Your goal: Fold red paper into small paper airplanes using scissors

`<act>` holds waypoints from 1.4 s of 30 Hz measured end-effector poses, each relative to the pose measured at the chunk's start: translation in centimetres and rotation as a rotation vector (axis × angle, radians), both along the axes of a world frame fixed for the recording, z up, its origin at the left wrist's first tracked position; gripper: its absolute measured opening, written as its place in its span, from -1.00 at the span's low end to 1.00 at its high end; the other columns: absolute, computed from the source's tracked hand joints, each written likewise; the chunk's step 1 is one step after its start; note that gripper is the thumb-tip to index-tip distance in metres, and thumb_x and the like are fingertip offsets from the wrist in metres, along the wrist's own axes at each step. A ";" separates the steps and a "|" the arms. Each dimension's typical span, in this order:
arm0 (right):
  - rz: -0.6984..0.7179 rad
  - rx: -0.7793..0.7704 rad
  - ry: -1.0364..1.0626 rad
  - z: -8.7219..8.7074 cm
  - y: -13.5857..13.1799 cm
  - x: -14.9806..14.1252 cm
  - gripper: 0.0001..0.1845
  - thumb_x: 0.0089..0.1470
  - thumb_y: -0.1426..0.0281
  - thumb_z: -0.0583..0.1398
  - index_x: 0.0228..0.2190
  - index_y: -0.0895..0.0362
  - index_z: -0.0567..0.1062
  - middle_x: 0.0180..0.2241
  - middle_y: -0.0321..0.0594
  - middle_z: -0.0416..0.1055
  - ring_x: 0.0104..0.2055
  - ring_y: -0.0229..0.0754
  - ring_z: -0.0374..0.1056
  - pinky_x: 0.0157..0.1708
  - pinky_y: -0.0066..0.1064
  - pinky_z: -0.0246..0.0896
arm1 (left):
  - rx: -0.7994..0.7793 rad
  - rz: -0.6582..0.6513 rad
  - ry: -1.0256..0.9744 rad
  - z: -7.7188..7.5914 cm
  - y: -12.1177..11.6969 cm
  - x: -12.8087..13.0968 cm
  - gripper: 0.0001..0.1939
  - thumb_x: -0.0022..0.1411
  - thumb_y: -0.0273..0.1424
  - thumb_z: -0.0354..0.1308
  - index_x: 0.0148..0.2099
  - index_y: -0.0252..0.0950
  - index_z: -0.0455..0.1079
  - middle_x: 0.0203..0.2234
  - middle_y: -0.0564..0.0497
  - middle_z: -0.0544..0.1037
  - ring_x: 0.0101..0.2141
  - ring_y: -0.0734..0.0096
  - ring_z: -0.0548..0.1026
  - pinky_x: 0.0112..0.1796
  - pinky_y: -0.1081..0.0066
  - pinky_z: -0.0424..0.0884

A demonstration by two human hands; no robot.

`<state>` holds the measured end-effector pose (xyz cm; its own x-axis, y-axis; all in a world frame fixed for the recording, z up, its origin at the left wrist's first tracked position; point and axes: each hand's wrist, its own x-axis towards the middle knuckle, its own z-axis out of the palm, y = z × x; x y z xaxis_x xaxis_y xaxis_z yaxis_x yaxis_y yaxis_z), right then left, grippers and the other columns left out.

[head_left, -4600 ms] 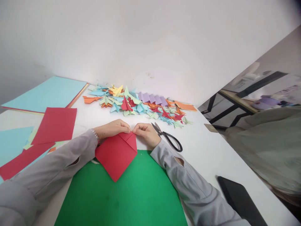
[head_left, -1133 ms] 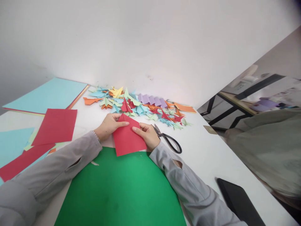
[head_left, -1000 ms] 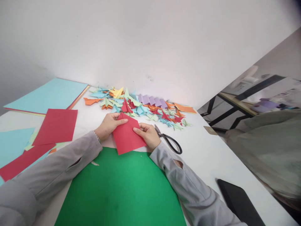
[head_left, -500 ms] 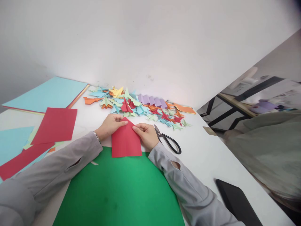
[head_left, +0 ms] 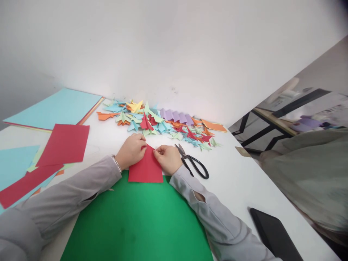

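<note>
A red sheet of paper (head_left: 146, 169) with a pointed top and a crease down its middle lies partly over the green mat (head_left: 136, 221). My left hand (head_left: 133, 150) is closed on its upper left slanted edge, fingers curled in. At the upper right edge, my right hand (head_left: 169, 158) pinches the same sheet between thumb and fingers. The paper's tip is partly hidden by my left hand. Just right of my right hand lie black-handled scissors (head_left: 199, 167), blades slightly apart and pointing away from me.
Behind my hands is a heap of small folded paper planes (head_left: 146, 121), with a pleated purple paper (head_left: 176, 116). Large coloured sheets (head_left: 57, 107) and red paper (head_left: 65, 144) lie left. A black tablet-like device (head_left: 272, 232) lies right, near a person in green clothing (head_left: 312, 174).
My left hand has curled its fingers inward and turned over the paper's upper left edge. The red sheet's top now sits slightly lower. My right hand has barely shifted.
</note>
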<state>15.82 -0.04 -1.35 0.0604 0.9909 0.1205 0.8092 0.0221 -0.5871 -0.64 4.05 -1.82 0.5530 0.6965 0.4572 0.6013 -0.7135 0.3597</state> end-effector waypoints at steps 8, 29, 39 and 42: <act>-0.047 -0.005 -0.356 0.6 -1.3 -0.9 -0.72 0.07 0.24 0.07 -0.30 0.11 0.50 -0.45 -0.16 0.46 -0.38 -0.10 0.36 -0.44 -0.37 0.05 | 0.148 -0.073 0.340 0.8 -0.9 0.2 -0.73 0.19 -0.54 -0.08 -0.27 -0.44 0.46 -0.30 -0.21 0.53 -0.18 0.15 0.41 -0.13 0.20 0.31; 0.165 0.055 -0.703 1.9 -2.9 -2.4 -0.65 0.17 0.34 -0.02 -0.34 0.19 0.53 -0.29 -0.02 0.39 -0.19 -0.04 0.31 -0.38 -0.34 0.19 | 0.328 -0.007 0.505 1.6 -2.2 1.0 -0.82 0.19 -0.51 -0.01 -0.32 -0.40 0.42 -0.43 -0.14 0.52 -0.32 0.17 0.39 -0.21 0.19 0.18; 0.103 0.003 -0.764 2.2 -4.0 -3.5 -0.70 0.06 0.49 0.01 -0.35 0.21 0.54 -0.34 0.00 0.41 -0.33 -0.02 0.41 -0.46 -0.31 0.20 | 0.269 -0.020 0.554 1.9 -2.9 1.1 -0.80 0.21 -0.51 -0.04 -0.25 -0.40 0.42 -0.35 -0.18 0.49 -0.30 0.15 0.39 -0.27 0.22 0.20; 0.077 0.046 -0.753 1.9 -3.8 -3.5 -0.70 0.07 0.48 -0.01 -0.32 0.21 0.52 -0.36 -0.02 0.41 -0.37 -0.03 0.41 -0.49 -0.32 0.17 | 0.288 -0.046 0.552 1.6 -3.0 1.0 -0.77 0.22 -0.49 -0.06 -0.21 -0.39 0.43 -0.34 -0.20 0.49 -0.28 0.15 0.39 -0.22 0.20 0.21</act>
<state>12.37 -3.85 0.52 -0.1237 0.9820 0.1428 0.9863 0.1058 0.1263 0.35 1.08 -0.19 0.7882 0.5572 0.2614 0.6095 -0.7655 -0.2061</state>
